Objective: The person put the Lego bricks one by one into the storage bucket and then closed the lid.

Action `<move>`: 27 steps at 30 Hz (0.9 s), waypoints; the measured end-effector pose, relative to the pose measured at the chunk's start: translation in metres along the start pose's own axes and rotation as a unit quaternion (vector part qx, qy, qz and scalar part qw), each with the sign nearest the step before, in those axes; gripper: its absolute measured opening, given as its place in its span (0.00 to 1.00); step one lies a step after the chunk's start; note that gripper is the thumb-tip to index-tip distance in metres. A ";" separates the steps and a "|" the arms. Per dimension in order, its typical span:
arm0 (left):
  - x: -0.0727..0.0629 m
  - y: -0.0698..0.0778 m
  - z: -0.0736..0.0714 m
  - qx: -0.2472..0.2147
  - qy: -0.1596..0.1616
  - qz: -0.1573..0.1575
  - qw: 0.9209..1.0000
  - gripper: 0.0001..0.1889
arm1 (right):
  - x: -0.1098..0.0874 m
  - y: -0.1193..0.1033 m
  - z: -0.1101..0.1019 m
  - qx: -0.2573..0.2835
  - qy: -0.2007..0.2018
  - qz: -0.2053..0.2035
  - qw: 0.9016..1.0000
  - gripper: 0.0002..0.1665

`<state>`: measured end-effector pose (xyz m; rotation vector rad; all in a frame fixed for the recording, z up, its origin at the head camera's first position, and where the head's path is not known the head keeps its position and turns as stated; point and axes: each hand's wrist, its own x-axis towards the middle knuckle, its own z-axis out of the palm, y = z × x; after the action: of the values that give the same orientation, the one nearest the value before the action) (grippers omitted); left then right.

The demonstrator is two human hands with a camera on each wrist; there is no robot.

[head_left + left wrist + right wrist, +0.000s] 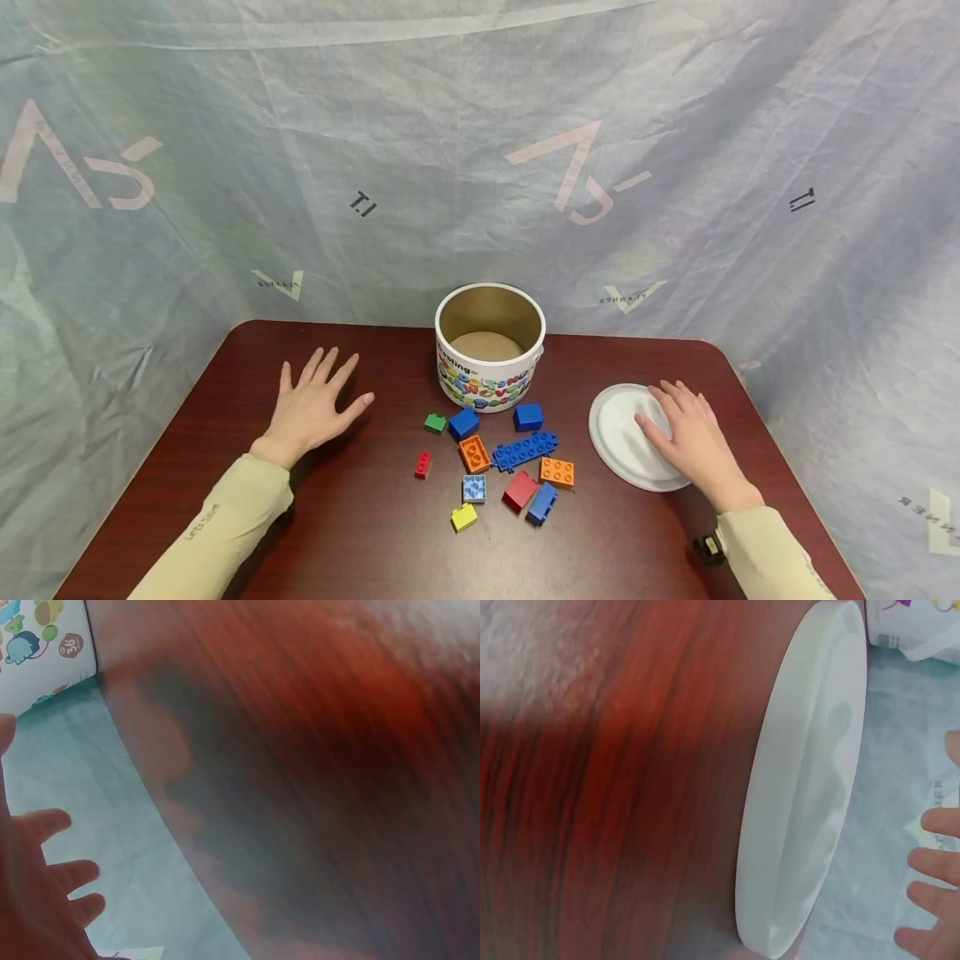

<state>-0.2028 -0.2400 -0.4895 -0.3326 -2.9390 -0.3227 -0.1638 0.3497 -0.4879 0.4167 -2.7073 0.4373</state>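
Observation:
My left hand [311, 412] is spread above the left part of the table, holding nothing; its shadow falls on the wood in the left wrist view. Over the right edge of a round white lid [615, 425] hovers my right hand [693, 437], fingers extended. In the right wrist view a gap shows between those fingers [934, 862] and the lid [761, 847]. Between the hands lie several toy bricks: a long blue brick [525, 451], an orange brick [557, 472], a red brick [520, 492], a yellow brick [464, 517] and a green brick [435, 423] among them.
Behind the bricks stands an open white bucket [487, 387] with colourful printed letters, its inside bare. The dark red wooden table [375, 542] ends at a grey fabric curtain [450, 167] that hangs at the back and both sides.

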 end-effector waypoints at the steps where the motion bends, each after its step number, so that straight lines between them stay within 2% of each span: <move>1: 0.000 0.001 0.000 -0.004 0.001 -0.001 1.000 0.45 | 0.000 -0.002 0.000 0.002 0.005 -0.008 1.000 0.32; 5: 0.000 0.005 -0.001 -0.025 0.010 0.001 1.000 0.42 | 0.001 -0.012 -0.001 0.004 0.022 -0.035 0.999 0.28; 13: 0.002 0.011 0.000 -0.079 0.041 0.009 0.996 0.37 | 0.005 -0.034 0.000 0.014 0.015 -0.051 0.998 0.23; 27: 0.009 0.028 0.000 -0.160 0.059 0.017 0.985 0.33 | 0.013 -0.064 -0.001 0.019 -0.009 -0.097 0.995 0.25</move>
<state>-0.2049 -0.2110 -0.4824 -0.3892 -2.7575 -0.7843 -0.1531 0.2892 -0.4664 0.6899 -2.6468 0.4334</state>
